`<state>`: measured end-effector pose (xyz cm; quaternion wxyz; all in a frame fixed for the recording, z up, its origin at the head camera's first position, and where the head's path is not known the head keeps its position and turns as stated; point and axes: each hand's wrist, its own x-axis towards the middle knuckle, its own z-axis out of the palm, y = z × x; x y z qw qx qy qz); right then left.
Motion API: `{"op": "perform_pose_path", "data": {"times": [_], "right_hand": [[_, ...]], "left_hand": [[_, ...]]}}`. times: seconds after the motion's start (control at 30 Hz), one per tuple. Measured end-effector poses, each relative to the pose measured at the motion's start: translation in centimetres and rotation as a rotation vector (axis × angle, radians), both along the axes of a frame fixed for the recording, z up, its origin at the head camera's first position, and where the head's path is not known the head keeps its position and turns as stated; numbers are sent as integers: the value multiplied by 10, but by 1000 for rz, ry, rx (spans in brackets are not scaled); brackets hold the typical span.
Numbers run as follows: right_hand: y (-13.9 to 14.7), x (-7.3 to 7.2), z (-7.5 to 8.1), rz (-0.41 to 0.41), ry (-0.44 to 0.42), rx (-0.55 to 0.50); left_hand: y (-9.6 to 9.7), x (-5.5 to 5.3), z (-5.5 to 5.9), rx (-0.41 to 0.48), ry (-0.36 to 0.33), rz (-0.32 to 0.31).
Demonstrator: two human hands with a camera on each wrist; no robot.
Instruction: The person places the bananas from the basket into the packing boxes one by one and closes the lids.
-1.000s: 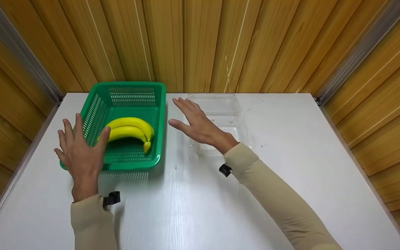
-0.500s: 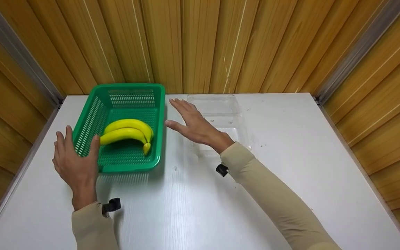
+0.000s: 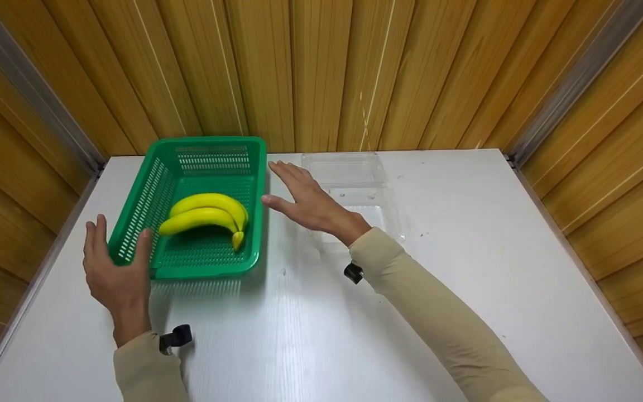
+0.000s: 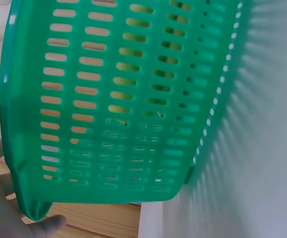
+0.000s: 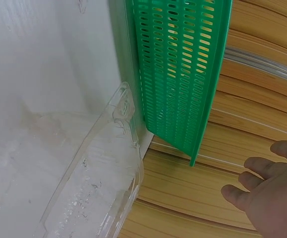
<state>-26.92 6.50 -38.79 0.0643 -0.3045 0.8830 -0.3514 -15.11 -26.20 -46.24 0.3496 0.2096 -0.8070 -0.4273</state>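
A green plastic basket (image 3: 257, 223) stands at the left of the table, with a bunch of yellow bananas (image 3: 204, 215) in it. At its near left corner is my left hand (image 3: 116, 273), fingers straight and thumb spread; in the left wrist view, fingers (image 4: 4, 186) show around the corner of the rim. My right hand (image 3: 313, 204) hovers by the basket's right side, fingers straight, thumb tip right at the rim. Beneath it lies a clear plastic clamshell box (image 3: 380, 215), its lid (image 3: 344, 167) folded back. Neither hand holds anything.
The white table (image 3: 466, 268) ends at a wood-panelled wall (image 3: 321, 72) behind, with more panelled walls on both sides. In the right wrist view, the clear box (image 5: 91, 193) lies close beside the basket (image 5: 183, 74).
My left hand has come back toward me and slightly left, from over the basket's left side to its near left corner. My right hand has shifted slightly left toward the rim.
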Motion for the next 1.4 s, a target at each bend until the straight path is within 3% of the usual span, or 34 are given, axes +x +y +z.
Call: {"op": "perform_pose_path", "data": {"times": [0.33,0.73,0.83,1.1,1.4], "right_hand": [[-4,-2,0,-2,-20,11],[-5,-6,0,22,-13,37],[-6,-8,-1,28,-3,36],[-11,-7,2,42,-10,50],[-18,-9,0,46,-15,54]], "left_hand": [[-7,-1,-15,64,126,-42],[-19,2,-36,86,201,-72],[-17,3,-33,87,222,-87],[-1,18,-10,125,305,-144],[-3,18,-13,106,314,-147]]}}
